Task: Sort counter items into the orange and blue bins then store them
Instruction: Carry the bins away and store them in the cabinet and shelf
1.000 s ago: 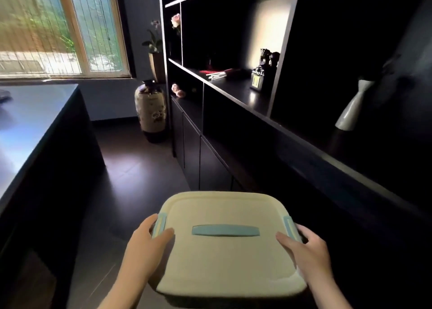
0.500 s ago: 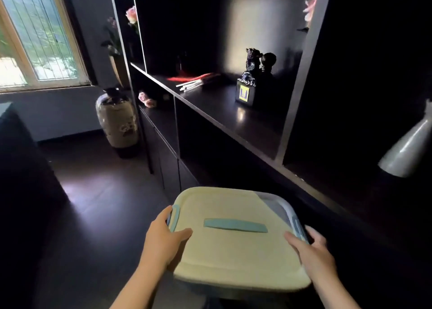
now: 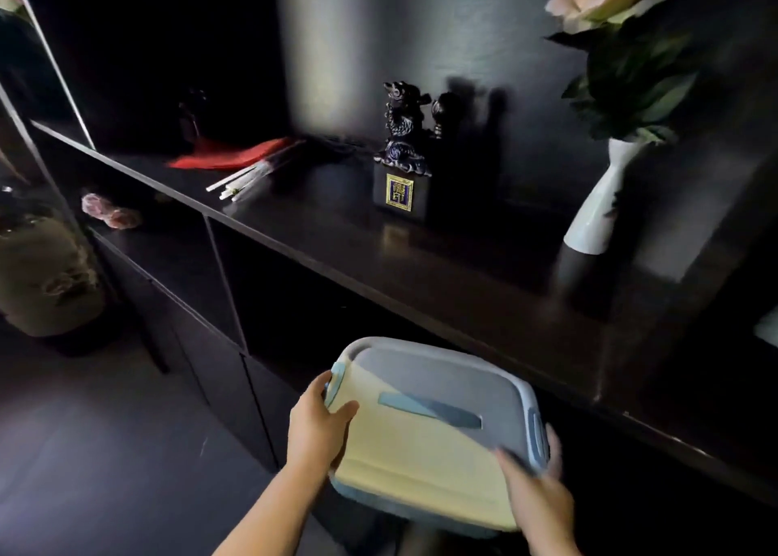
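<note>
I carry the blue bin [image 3: 425, 450], a lidded box with a cream lid, a blue top handle and blue side latches, low in the middle of the head view. My left hand [image 3: 315, 429] grips its left edge by the latch, thumb on the lid. My right hand [image 3: 532, 486] grips the right near corner by the other latch. The bin is tilted and its far edge lies in front of the dark open compartment [image 3: 294, 303] under the shelf. The bin's contents are hidden by the lid. No orange bin is in view.
The dark shelf [image 3: 442, 269] above carries a dragon figurine [image 3: 402, 151] on a block, a white vase [image 3: 598, 202] with a pink rose, and a red folded fan [image 3: 235, 162]. A large floor vase [image 3: 46, 278] stands at left. Dark floor [image 3: 105, 450] lies at lower left.
I have turned right and stepped closer to the shelving; the window and counter have left the view. The bin has moved toward the low compartment and rotated, both hands still gripping it.
</note>
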A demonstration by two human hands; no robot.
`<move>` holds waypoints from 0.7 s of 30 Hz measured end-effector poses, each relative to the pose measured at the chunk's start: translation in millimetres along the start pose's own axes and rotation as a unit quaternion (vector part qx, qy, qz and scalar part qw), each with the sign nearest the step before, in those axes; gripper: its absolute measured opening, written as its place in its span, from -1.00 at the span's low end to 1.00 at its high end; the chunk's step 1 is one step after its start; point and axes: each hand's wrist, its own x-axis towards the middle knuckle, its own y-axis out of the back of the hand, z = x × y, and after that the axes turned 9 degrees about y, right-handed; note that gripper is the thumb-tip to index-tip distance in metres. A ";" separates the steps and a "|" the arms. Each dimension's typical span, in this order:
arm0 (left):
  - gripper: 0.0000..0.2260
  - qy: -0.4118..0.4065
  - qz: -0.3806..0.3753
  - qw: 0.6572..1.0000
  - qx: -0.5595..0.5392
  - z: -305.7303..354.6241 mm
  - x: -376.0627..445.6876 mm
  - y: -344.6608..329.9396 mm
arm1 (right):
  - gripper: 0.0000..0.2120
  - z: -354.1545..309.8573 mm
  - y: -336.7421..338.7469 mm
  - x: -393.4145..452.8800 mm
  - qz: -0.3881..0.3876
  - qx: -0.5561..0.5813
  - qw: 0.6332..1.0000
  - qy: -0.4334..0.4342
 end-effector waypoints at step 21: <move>-0.43 -0.213 -0.087 0.947 0.226 42.0 14.1 -71.2 | -0.46 -9.6 -5.0 -37.9 0.045 -0.136 0.989 0.016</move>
